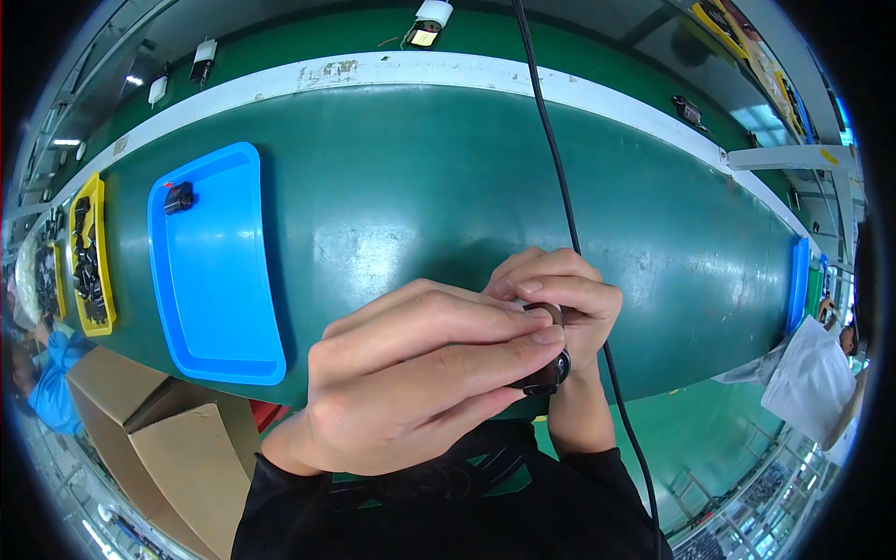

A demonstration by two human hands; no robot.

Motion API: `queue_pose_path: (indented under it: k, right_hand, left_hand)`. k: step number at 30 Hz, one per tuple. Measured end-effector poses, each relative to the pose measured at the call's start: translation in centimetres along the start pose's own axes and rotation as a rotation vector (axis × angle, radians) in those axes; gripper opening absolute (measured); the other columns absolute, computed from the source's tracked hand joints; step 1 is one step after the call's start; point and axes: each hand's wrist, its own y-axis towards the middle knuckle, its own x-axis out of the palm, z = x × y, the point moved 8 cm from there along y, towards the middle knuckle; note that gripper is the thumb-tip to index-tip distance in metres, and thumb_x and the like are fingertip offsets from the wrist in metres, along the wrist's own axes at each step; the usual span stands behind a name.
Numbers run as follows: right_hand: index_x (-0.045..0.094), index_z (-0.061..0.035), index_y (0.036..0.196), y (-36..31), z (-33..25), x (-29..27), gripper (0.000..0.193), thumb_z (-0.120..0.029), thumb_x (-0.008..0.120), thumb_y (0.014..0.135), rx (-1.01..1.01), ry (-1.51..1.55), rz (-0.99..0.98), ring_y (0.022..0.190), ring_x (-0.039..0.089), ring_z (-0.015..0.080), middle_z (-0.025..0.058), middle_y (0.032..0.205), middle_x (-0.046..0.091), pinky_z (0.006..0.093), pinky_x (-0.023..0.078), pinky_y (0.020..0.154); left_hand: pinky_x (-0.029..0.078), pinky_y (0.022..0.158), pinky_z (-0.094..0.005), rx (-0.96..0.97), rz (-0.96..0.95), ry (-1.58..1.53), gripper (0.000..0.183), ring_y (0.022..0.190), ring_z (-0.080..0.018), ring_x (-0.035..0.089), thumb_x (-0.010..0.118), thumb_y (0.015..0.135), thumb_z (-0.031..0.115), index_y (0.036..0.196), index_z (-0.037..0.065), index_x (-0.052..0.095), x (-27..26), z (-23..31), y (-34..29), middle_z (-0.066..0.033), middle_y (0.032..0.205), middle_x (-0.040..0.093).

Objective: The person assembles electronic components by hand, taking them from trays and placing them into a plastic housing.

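A small black device (549, 375) with a round, glossy end is held between my two hands, close to my body above the green table. My left hand (401, 383) reaches across from the left, its fingers closed over the device's top and side. My right hand (569, 299) is curled around its far side, thumb and fingertips pressed near the top. Most of the device is hidden by my fingers. To the left lies a blue tray (215, 373) with one similar small black device (178, 197) in its far left corner.
A black cable (551, 140) hangs down past my right hand. A yellow bin (109, 317) of black parts stands at far left, with an open cardboard box (191, 457) below. A white rail (411, 70) separates the table from a green belt carrying small devices.
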Motion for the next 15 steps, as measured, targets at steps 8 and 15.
queue_pose_path:
  k: [8, 15]
  right_hand:
    - [0.066, 0.0060, 0.102, -0.12, -0.09, 0.07, 0.037, -0.004, 0.078, 0.069, 0.079, -0.164, -0.037, 0.078, 0.065, 0.0224, 0.0152, 0.092, 0.064, 0.0280, 0.051, 0.063]
    - [0.066, 0.0056, 0.102, -0.09, -0.83, 0.21, 0.036, -0.003, 0.077, 0.068, 0.041, -0.248, -0.034, 0.077, 0.065, 0.0225, 0.0147, 0.091, 0.065, 0.0286, 0.050, 0.063]
  left_hand:
    - [0.055, 0.075, -0.0335, 0.008, 0.012, 0.013, 0.034, 0.087, -0.0290, 0.067, 0.074, 0.058, -0.008, 0.092, -0.006, 0.070, -0.22, 0.02, -0.02, -0.0163, 0.093, 0.066]
    - [0.056, 0.074, -0.0335, 0.032, 0.012, 0.005, 0.035, 0.086, -0.0293, 0.067, 0.073, 0.058, -0.008, 0.092, -0.005, 0.070, -0.25, 0.14, 0.03, -0.0160, 0.092, 0.066]
